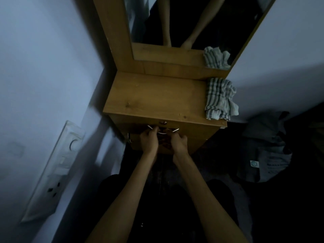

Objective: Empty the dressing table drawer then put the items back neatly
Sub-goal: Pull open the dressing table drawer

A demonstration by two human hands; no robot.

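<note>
The view looks steeply down on a wooden dressing table [157, 95] set against pale walls in dim light. Its flat top, the surface [150, 97], occupies the centre of the view. A striped cloth [220, 99] lies crumpled at the 3 o'clock edge of the surface, partly overhanging it. At 12 o'clock stands a wood-framed mirror [192, 23], which reflects the cloth and both forearms.

The drawer [184, 130] sits directly below the front edge of the surface, at 6 o'clock from it. A small round keyhole [163, 122] is at the top centre of the drawer front, and a curved metal handle [172, 131] lies just beneath it. The drawer's contents are not visible; whether it is pulled out at all cannot be told.

Both hands reach to the drawer front. The left hand [149, 140] has its fingers curled at the left part of the handle. The right hand [178, 142] has its fingers curled at the right part of the handle. Both appear to grip the handle, though the dim light hides the exact finger contact.

A white switch and socket panel [57, 171] is mounted on the wall at 9 o'clock. A dark pile of fabric [266, 148] lies at 4 o'clock, well apart from the drawer.
</note>
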